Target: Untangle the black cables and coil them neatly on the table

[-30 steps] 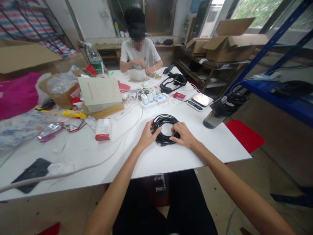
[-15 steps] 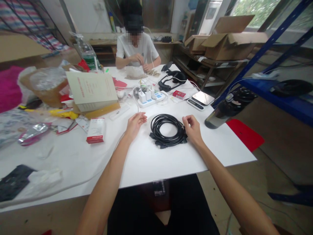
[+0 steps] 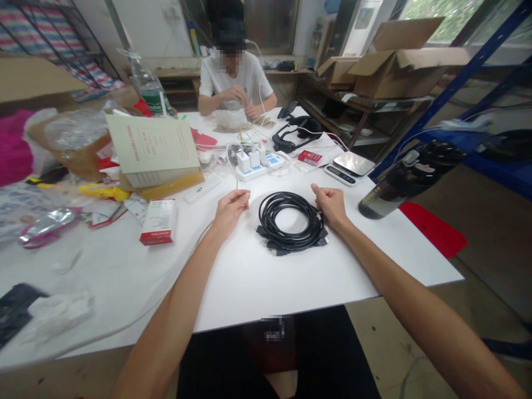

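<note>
A coil of black cable (image 3: 291, 223) lies flat on the white table (image 3: 266, 277) in front of me. My right hand (image 3: 331, 204) is at the coil's right edge, with its fingers curled and pinched on the outer loops. My left hand (image 3: 230, 210) rests on the table a little left of the coil, apart from it. Its fingers are loosely stretched and hold nothing. A thin white cable (image 3: 183, 260) runs under that hand.
Behind the coil are a white power strip (image 3: 262, 165) with chargers, a small scale (image 3: 349, 166) and a black headset (image 3: 297, 130). A dark bottle (image 3: 409, 178) stands at the right edge. A red-white box (image 3: 158, 221), a book (image 3: 152, 148) and bags clutter the left. Another person (image 3: 235, 83) sits across.
Both hands were on the coil a second ago. My left hand has lifted off and moved left, and my right hand has slid to the coil's right edge.
</note>
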### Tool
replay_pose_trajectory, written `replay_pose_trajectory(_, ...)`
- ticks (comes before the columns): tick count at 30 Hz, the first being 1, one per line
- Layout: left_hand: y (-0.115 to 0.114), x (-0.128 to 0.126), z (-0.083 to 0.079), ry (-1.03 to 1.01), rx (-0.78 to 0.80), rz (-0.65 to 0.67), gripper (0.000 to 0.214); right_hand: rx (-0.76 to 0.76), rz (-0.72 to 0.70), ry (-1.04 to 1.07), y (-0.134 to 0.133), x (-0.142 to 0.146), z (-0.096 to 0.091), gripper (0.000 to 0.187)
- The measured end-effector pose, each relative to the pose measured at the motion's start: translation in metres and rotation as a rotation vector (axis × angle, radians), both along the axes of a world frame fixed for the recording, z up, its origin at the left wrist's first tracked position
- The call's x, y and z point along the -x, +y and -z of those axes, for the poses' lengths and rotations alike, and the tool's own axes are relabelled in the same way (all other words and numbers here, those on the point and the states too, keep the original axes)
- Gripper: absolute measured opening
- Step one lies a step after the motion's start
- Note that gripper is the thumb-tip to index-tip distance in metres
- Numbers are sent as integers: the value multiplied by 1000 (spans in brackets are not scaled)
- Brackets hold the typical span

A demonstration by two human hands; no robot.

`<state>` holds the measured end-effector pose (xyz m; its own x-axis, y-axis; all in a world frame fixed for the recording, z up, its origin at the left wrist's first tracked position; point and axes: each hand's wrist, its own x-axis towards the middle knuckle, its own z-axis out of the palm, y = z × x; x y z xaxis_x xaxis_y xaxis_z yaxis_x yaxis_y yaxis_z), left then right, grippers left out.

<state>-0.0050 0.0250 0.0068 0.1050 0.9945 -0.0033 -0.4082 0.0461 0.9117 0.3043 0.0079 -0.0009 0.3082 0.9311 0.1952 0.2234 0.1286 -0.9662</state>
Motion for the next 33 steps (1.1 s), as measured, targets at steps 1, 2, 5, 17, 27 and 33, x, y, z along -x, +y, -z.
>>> replay_pose_trajectory(1,0,0,0,3,0,1,29,5,-5,32,8,1,0,72)
replay_pose_trajectory(2,0,0,0,5,-2,2,29,8,-15,64,14,1,0,72)
replay_pose_trajectory(5,-1,1,0,11,-13,13,28,10,-80,200,24,-1,0,74)
replay_pose_trajectory(17,-5,1,-4,-15,16,29,23,12,-159,397,20,-8,-5,78)
replay_pose_trajectory(27,-9,2,-5,-16,17,33,22,20,-146,424,19,-7,-7,76)
replay_pose_trajectory(33,-8,3,-4,-27,30,39,25,12,-136,429,18,-7,-9,74)
